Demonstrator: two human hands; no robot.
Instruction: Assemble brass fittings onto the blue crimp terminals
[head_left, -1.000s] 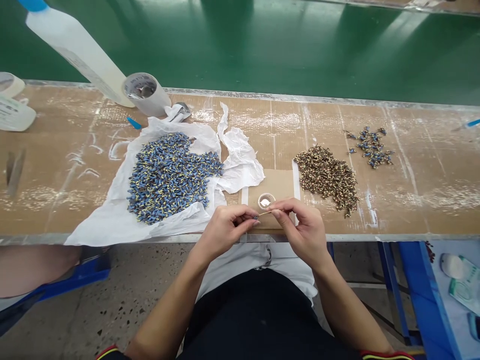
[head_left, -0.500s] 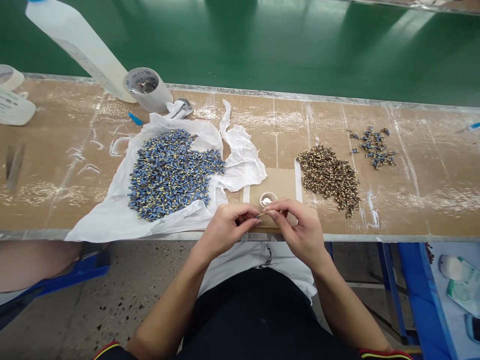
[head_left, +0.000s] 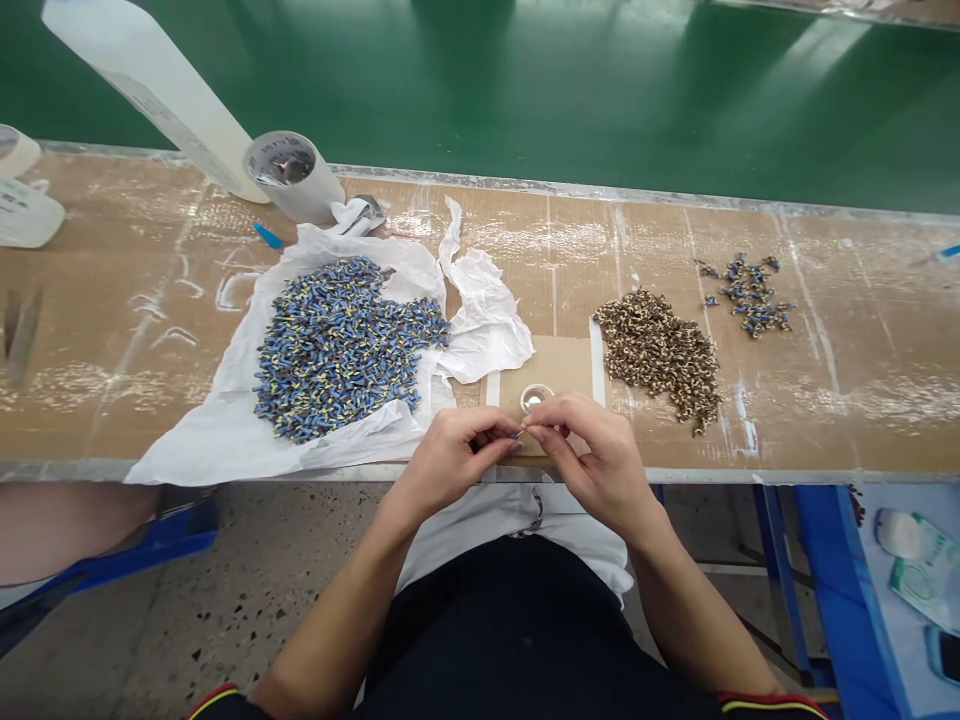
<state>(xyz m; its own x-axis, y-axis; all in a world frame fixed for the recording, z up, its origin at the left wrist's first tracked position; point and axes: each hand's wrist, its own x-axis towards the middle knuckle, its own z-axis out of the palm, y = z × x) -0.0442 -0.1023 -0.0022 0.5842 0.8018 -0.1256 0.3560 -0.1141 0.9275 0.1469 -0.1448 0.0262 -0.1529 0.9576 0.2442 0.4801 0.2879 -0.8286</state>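
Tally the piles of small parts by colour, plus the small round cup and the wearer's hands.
Blue-and-yellow pile: 1
Brown-and-cream pile: 1
Blue-and-brown pile: 1
Small round cup: 1
Left hand: 1
Right hand: 1
Total: 6

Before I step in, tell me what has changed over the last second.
The right hand has moved left, closer to the left hand, and less of the thin stick between them shows. Nothing was visibly taken up or let go. The left hand, the blue-and-yellow pile and the brown pile stayed put.
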